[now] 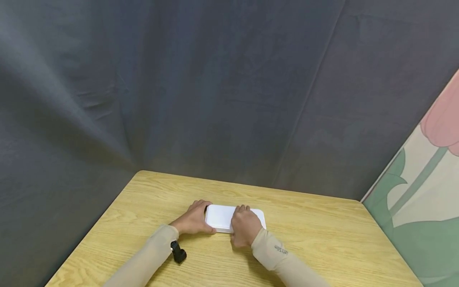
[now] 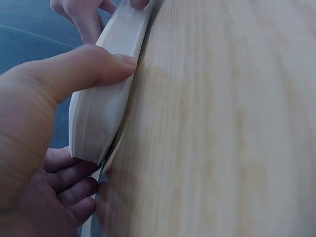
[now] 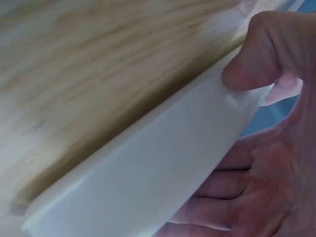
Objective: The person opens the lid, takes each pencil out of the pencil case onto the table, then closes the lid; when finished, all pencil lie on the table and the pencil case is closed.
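A dark grey-blue cloth curtain (image 1: 222, 87) hangs behind a wide table with a yellow wood-grain top (image 1: 322, 235), and at the right stands a cream panel printed with a pink flower and green leaves (image 1: 423, 207). Two arms in thin beige sleeves, the left sleeve (image 1: 145, 259) and the right sleeve (image 1: 287, 261), reach in from the near side. Between them, near the middle of the table, a smooth, white, flat oblong box with rounded corners (image 1: 219, 216) lies broad face up. Its long axis runs left to right, nearly parallel to the table's far edge, with the right end set slightly nearer the person; one short end points left and the other right. In the right wrist view that axis slants from lower left to upper right. The left hand (image 1: 193, 219) grips the left end, moderately spread, its thumb against the near long side and its fingers bent behind the end. The right hand (image 1: 245, 226) is more closed, holding the box right of its middle, thumb on the near side and fingers over the top. A small black device (image 1: 177, 252) sits at the left wrist, and small dark lettering (image 1: 281, 249) marks the right cuff.
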`<state>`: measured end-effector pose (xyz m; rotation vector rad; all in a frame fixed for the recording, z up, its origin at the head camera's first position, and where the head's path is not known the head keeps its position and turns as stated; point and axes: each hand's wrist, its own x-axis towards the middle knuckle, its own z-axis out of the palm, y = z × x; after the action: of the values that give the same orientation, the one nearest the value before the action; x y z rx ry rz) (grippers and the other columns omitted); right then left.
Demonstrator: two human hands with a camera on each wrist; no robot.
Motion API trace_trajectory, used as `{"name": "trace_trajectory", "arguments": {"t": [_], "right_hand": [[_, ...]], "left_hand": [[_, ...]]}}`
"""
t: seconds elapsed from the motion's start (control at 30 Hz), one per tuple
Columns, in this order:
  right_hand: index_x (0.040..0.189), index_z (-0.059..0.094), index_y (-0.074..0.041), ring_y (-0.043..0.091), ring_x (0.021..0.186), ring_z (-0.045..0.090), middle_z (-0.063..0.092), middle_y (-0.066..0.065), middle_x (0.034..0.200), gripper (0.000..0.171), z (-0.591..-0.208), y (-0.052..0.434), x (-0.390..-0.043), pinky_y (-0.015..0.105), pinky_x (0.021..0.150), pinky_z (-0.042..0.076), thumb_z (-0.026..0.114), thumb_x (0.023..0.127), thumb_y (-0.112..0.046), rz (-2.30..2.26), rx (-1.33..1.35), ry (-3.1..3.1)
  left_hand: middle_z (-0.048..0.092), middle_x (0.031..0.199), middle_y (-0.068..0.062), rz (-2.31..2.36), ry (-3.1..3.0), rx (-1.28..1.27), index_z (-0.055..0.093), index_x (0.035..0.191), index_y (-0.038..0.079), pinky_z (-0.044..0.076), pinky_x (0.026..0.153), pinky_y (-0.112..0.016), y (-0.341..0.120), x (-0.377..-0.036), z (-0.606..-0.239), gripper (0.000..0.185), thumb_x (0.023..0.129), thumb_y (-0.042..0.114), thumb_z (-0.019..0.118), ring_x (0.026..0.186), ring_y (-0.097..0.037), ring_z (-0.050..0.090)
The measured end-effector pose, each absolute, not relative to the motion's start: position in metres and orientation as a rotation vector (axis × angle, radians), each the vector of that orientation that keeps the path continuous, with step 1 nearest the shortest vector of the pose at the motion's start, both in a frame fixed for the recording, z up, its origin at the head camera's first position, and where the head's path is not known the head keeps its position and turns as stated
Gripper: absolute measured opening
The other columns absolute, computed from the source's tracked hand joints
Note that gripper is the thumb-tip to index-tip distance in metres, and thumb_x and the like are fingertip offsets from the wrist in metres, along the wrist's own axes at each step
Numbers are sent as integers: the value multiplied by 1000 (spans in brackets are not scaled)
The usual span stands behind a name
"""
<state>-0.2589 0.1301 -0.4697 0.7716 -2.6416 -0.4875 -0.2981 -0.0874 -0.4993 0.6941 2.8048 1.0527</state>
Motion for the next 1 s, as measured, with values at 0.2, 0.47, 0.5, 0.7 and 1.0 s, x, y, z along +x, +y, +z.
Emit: {"name": "trace_trajectory", "arguments": {"t": [0.2,0.47,0.5,0.7,1.0], "right_hand": [[111,60,16,40,89,66,67,30,99,85,-470,127,-256,40,75,57,68,51,-44,-515,766,-2649],[106,61,17,36,79,66,67,27,91,80,-470,125,-252,38,55,56,64,47,-37,-485,685,-2583],[101,62,16,33,74,66,67,24,87,75,-469,126,-252,36,54,55,64,46,-35,-460,694,-2577],[86,64,-6,22,66,61,65,6,75,48,-458,143,-255,41,64,53,67,57,-45,-322,762,-2621],[128,55,-17,28,117,51,55,7,127,64,-450,202,-271,52,97,43,74,72,-42,248,873,-2921]], "left_hand": [[49,125,0,1063,2796,675,45,133,13,42,91,-38,-88,-294,-497,94,56,53,83,112,-18,43],[49,127,-1,1048,2807,698,45,134,13,42,90,-36,-87,-294,-496,93,58,52,83,112,-17,43],[48,128,-1,1050,2803,695,44,134,12,42,91,-37,-87,-294,-497,94,58,52,83,113,-17,43],[46,134,-4,1093,2761,680,40,139,12,41,95,-42,-90,-294,-499,97,60,51,83,117,-20,42],[33,149,-7,1152,2700,669,29,147,18,36,102,-55,-94,-293,-504,108,61,59,79,137,-31,30]]}}
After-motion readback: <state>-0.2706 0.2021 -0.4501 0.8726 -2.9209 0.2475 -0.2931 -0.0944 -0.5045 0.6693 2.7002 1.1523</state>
